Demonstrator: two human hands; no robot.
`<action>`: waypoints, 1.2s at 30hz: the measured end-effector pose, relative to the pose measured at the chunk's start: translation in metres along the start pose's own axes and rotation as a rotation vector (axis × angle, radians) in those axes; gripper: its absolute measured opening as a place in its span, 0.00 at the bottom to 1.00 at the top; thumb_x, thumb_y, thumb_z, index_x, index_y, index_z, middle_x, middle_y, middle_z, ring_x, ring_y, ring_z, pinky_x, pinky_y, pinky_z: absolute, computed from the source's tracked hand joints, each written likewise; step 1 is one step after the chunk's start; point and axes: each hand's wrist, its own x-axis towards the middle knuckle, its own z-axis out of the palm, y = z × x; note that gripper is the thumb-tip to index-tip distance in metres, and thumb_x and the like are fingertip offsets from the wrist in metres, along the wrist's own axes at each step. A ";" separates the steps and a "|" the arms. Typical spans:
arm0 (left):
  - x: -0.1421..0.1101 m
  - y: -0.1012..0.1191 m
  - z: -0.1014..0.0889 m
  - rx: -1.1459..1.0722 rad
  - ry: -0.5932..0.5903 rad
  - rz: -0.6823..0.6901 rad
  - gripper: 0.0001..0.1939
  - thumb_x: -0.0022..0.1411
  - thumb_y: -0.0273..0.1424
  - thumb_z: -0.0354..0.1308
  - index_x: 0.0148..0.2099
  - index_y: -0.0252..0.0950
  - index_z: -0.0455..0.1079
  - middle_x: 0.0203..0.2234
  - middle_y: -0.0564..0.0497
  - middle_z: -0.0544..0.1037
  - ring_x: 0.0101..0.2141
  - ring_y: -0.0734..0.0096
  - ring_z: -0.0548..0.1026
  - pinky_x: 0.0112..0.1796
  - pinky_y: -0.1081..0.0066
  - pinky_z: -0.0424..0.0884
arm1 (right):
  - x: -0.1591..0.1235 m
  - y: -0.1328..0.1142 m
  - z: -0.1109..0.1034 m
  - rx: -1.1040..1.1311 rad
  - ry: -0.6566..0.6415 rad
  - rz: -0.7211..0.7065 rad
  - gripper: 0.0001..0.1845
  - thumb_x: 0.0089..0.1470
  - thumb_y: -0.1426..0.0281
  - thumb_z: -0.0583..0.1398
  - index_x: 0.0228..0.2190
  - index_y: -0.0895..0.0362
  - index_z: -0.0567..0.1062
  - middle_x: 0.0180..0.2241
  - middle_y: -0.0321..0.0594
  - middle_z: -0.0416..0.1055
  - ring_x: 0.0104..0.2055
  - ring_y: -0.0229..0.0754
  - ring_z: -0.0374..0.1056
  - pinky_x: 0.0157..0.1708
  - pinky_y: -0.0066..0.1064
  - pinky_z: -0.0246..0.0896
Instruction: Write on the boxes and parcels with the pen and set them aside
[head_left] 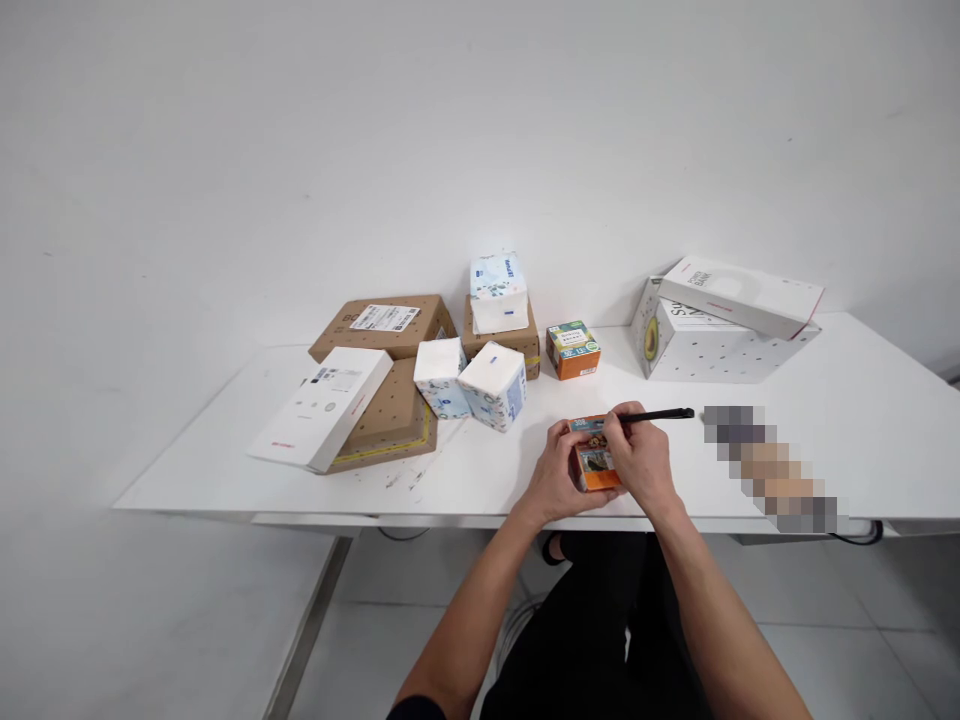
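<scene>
My left hand (559, 475) is wrapped round the left side and lower edge of a small orange and blue printed box (598, 478) near the front edge of the table. In my right hand (643, 455) is a slim black pen-like tool (660, 415), its far end pointing right. Its working tip lies over the top of the small box, and my fingers partly hide it. I cannot make out whether it is a pen or a cutter. Behind my hands stands another small box, green and orange (574, 350), touched by neither hand.
Tissue packs (495, 385) stand left of centre, one on a brown carton (532, 350). Further left, a white flat box (322, 408) leans across brown cartons (394, 405). At right a power bank box (742, 295) rests on a white avocado-print box (720, 350). A blurred item (772, 465) lies front right.
</scene>
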 end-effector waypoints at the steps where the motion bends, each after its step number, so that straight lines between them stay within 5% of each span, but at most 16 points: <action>1: 0.000 0.001 0.000 -0.006 0.002 0.001 0.45 0.37 0.40 0.73 0.55 0.42 0.55 0.52 0.43 0.59 0.58 0.49 0.59 0.53 0.48 0.66 | 0.000 0.000 0.000 0.006 -0.002 0.002 0.10 0.56 0.60 0.51 0.29 0.53 0.64 0.19 0.35 0.71 0.21 0.42 0.69 0.24 0.29 0.60; 6: 0.002 0.004 0.000 -0.010 0.017 0.010 0.44 0.38 0.41 0.73 0.55 0.42 0.56 0.51 0.43 0.60 0.58 0.50 0.59 0.53 0.49 0.66 | -0.001 0.003 0.002 0.103 0.005 0.016 0.10 0.55 0.60 0.53 0.28 0.53 0.65 0.18 0.32 0.68 0.21 0.40 0.67 0.25 0.29 0.60; 12: 0.001 0.001 -0.002 -0.055 0.001 -0.013 0.43 0.37 0.39 0.73 0.54 0.42 0.57 0.51 0.44 0.59 0.56 0.52 0.62 0.53 0.51 0.66 | 0.003 0.021 -0.011 0.353 0.266 0.112 0.11 0.56 0.59 0.52 0.28 0.53 0.64 0.16 0.30 0.64 0.19 0.38 0.63 0.22 0.28 0.59; 14: 0.001 0.001 -0.002 -0.069 -0.007 -0.008 0.43 0.37 0.39 0.73 0.53 0.42 0.57 0.51 0.44 0.59 0.56 0.52 0.62 0.53 0.51 0.65 | 0.009 0.035 -0.025 0.143 0.225 0.133 0.13 0.58 0.59 0.49 0.31 0.54 0.66 0.18 0.32 0.67 0.20 0.39 0.64 0.24 0.29 0.60; 17: 0.001 0.002 -0.002 -0.060 0.006 0.003 0.43 0.37 0.39 0.73 0.54 0.42 0.56 0.51 0.44 0.58 0.56 0.52 0.62 0.54 0.50 0.65 | 0.020 0.057 -0.043 -0.359 -0.080 0.155 0.14 0.59 0.60 0.50 0.31 0.55 0.68 0.21 0.38 0.71 0.25 0.42 0.69 0.28 0.31 0.60; 20: 0.002 0.002 0.000 -0.047 0.015 -0.005 0.42 0.37 0.39 0.73 0.53 0.42 0.56 0.51 0.44 0.59 0.57 0.52 0.62 0.54 0.50 0.64 | 0.027 0.072 -0.047 -0.581 -0.255 0.167 0.09 0.53 0.63 0.57 0.31 0.57 0.70 0.26 0.46 0.74 0.31 0.48 0.72 0.29 0.33 0.59; 26: 0.002 0.001 0.000 -0.081 0.023 0.013 0.42 0.37 0.39 0.73 0.53 0.41 0.57 0.52 0.44 0.59 0.57 0.52 0.62 0.54 0.50 0.64 | 0.019 0.080 -0.051 -0.649 -0.251 0.228 0.18 0.56 0.59 0.54 0.42 0.60 0.70 0.32 0.50 0.74 0.36 0.52 0.71 0.33 0.37 0.59; 32: 0.003 0.001 -0.002 -0.088 -0.003 0.003 0.40 0.40 0.37 0.72 0.53 0.40 0.57 0.52 0.42 0.57 0.57 0.51 0.62 0.54 0.50 0.64 | -0.002 0.110 -0.095 -0.894 0.149 0.290 0.33 0.54 0.49 0.53 0.52 0.59 0.67 0.55 0.64 0.58 0.55 0.68 0.57 0.44 0.53 0.56; 36: 0.003 0.001 -0.002 -0.092 -0.003 0.003 0.39 0.40 0.37 0.72 0.53 0.40 0.57 0.52 0.42 0.57 0.58 0.50 0.60 0.55 0.49 0.62 | -0.005 0.130 -0.109 -0.866 0.078 0.374 0.40 0.53 0.45 0.51 0.58 0.58 0.62 0.60 0.59 0.55 0.58 0.68 0.52 0.51 0.55 0.50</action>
